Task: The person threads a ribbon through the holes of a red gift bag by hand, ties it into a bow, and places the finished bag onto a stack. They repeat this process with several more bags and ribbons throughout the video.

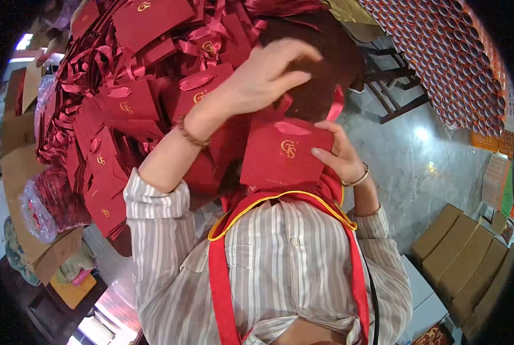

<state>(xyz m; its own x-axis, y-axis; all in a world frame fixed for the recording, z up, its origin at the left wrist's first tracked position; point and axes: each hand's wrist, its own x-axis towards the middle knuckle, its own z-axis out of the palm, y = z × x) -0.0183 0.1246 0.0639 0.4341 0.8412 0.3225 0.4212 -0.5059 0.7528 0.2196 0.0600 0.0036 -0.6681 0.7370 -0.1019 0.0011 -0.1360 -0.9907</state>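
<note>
A dark red paper gift bag (260, 164) with gold lettering and a pink-red ribbon is upright in front of my apron. My right hand (343, 155) grips its right edge, with the thumb on the printed face. My left hand (274, 77) is raised above and beyond the bag over a dark brown surface (331, 69). Its thumb and fingers are curved and apart, and nothing shows between them. A loop of ribbon (337, 102) stands up beyond the bag's top edge.
Many similar red bags (124, 106) with ribbons are heaped to the left and ahead. At the upper right stand rows of round-ended tubes (441, 63) beside a dark wooden stool frame (392, 92). Cardboard boxes (461, 253) sit at the lower right, and a plastic-wrapped red bundle (52, 201) lies at the left.
</note>
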